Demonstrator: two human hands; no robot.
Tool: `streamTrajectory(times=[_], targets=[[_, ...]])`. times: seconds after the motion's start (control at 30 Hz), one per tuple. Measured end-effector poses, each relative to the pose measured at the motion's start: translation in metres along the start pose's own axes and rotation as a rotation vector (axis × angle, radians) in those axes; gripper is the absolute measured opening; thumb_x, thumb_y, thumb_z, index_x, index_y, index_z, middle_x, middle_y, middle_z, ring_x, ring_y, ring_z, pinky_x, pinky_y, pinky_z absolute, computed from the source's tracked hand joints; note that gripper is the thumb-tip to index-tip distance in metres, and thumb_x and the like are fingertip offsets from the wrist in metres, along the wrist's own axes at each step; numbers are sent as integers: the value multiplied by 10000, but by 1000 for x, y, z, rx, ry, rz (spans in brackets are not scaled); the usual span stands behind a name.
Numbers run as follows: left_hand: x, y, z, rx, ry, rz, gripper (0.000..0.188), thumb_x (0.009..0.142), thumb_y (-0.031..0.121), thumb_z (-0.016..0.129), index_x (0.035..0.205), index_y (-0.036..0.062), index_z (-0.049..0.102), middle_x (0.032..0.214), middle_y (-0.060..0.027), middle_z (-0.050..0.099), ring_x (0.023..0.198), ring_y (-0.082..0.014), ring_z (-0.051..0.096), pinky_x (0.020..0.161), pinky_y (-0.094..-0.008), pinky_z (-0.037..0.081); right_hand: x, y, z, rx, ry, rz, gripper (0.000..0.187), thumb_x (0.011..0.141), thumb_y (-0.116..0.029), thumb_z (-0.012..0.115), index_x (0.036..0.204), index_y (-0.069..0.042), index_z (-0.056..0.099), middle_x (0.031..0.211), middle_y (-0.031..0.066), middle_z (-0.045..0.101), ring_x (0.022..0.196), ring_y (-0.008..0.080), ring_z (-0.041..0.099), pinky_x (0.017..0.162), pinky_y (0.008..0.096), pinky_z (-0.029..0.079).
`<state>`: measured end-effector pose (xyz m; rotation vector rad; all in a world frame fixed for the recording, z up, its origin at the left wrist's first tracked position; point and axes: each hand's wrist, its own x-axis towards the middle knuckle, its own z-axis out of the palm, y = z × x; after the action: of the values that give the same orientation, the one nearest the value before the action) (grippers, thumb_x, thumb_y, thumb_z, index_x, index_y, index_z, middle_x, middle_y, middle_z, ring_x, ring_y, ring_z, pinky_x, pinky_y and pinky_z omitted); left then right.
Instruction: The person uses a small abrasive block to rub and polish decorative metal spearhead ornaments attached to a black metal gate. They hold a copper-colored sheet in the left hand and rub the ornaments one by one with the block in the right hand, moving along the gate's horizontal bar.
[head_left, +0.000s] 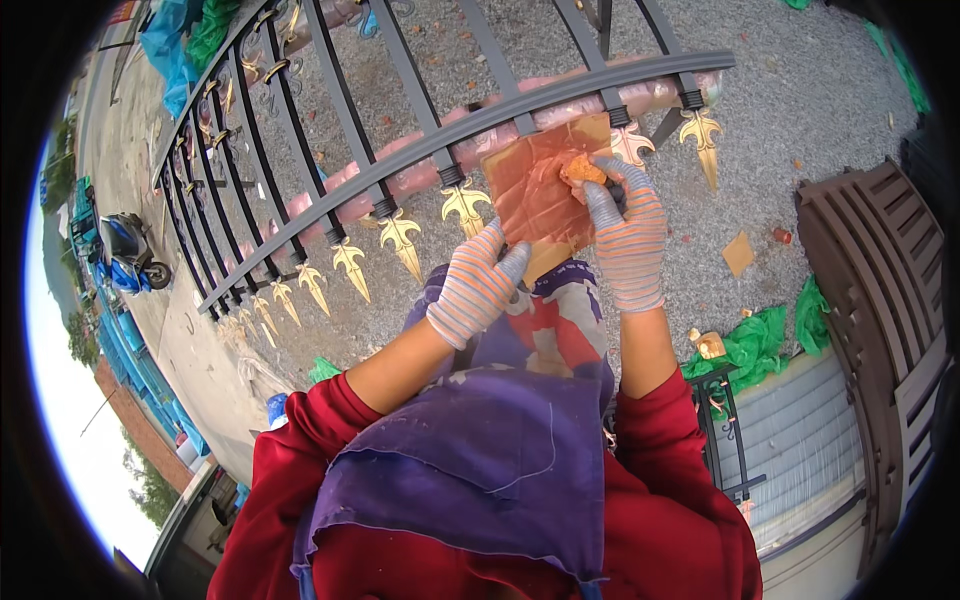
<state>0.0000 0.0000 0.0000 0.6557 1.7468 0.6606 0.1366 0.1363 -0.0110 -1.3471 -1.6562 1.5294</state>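
My left hand (470, 280), in a striped knit glove, grips the lower left edge of a piece of cardboard (525, 185) smeared with reddish-brown paint. Pinched in my gloved right hand (635, 240) is an orange, paint-stained sponge-like wad (583, 172), held against or just over the painted face; I cannot tell which. Just beyond my hands stands a dark grey metal fence panel (400, 172) with gold spear tips (400, 242) pointing toward me. One spear tip (630, 143) beside the cardboard looks pinker than the others. The cardboard hides part of the fence rail.
Pink plastic wrapping (420, 178) runs along the fence rail. Brown slatted panels (850, 260) stand at the right, near crumpled green plastic (755, 345). A small cardboard scrap (738, 254) lies on the gravel (760, 130). A scooter (128, 250) is parked far left.
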Motion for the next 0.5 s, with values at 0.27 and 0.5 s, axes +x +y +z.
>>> streamTrajectory(times=[0.27, 0.5], targets=[[6, 28, -15, 52, 56, -24, 225, 735, 85, 656, 944, 7, 626, 744, -158, 531, 662, -310, 555, 527, -415, 452, 4, -4, 15, -186, -25, -115, 224, 805, -85, 669, 1026, -55, 651, 918, 143, 653, 826, 304, 624, 732, 368, 501], [13, 6, -15, 204, 105, 100, 157, 858, 112, 603, 893, -24, 532, 714, -200, 577, 641, -338, 584, 574, -387, 470, -12, 8, 20, -346, -167, -159, 233, 820, -168, 652, 1032, -71, 642, 969, 152, 644, 887, 349, 598, 790, 436, 473]])
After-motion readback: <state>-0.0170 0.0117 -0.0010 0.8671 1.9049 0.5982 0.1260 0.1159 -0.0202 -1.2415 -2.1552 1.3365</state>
